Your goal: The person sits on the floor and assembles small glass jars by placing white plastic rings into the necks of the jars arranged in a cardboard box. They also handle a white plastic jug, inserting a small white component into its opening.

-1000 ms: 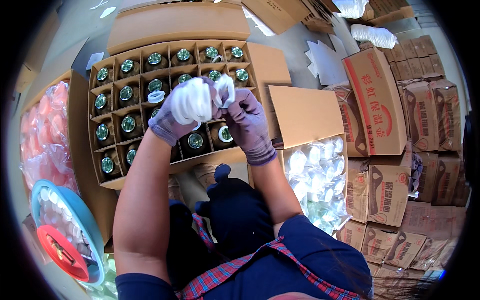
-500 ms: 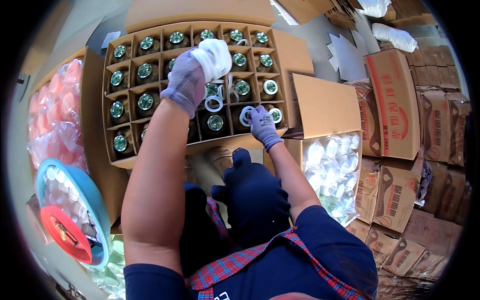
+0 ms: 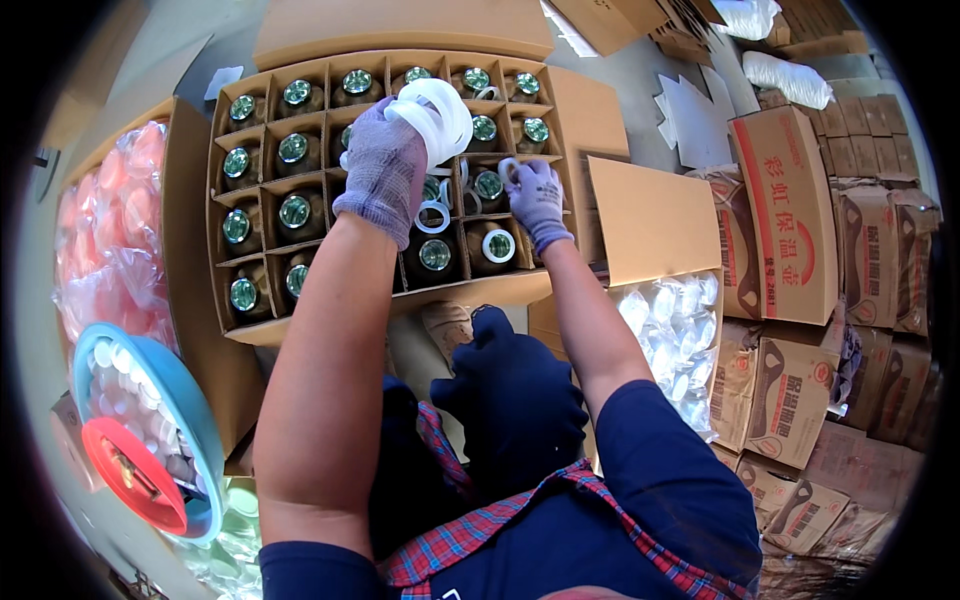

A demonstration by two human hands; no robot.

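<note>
My left hand, in a grey-lilac work glove, is closed around a bundle of white rings above a divided carton. Upright in its cells are several bottle-shaped flasks with shiny green-silver mouths, among them one flask near the front. One white ring encircles the mouth of the flask beside it. Further loose rings, such as this one, lie around the middle cells. My gloved right hand pinches a single white ring over the carton's right-hand cells, hiding the flask beneath.
At left stand a box of pink bagged parts and a blue basin of white pieces with a red dish. An open box of clear-wrapped parts stands at right, beside stacked cartons.
My right hand has moved up and away from the front-row flask, where a ring now sits round the mouth. It now holds another ring. My left hand still grips its bundle.
</note>
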